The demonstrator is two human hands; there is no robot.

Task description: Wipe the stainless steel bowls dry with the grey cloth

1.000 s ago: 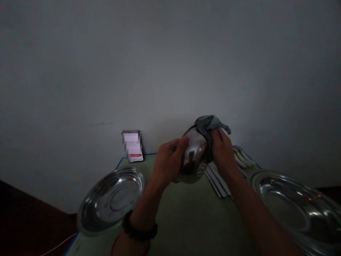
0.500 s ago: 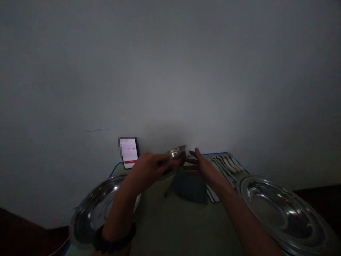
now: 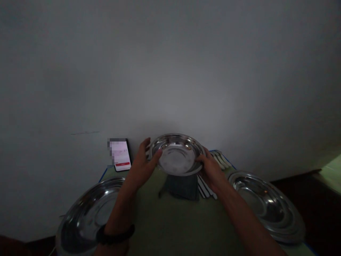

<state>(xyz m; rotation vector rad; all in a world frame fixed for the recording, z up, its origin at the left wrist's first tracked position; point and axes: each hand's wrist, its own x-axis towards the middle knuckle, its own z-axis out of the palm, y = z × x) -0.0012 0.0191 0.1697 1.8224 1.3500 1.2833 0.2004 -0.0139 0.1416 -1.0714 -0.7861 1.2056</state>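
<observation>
I hold a small shiny steel bowl [image 3: 176, 154] up over the table with both hands, its hollow tilted toward me. My left hand [image 3: 142, 167] grips its left rim, thumb inside the edge. My right hand [image 3: 210, 170] grips its right rim. Just below the bowl a folded dark grey cloth [image 3: 182, 186] lies flat on the green table [image 3: 170, 227]. A dark bead bracelet sits on my left wrist.
A large steel basin [image 3: 87, 217] stands at the table's left edge and another [image 3: 266, 204] at the right. Several pieces of cutlery [image 3: 213, 170] lie behind my right hand. A lit phone [image 3: 119, 154] leans against the grey wall at the back left.
A second ago my right hand rubbed the bowl with the cloth. The cloth now lies on the table and both hands hold the bowl, turned hollow side toward me.
</observation>
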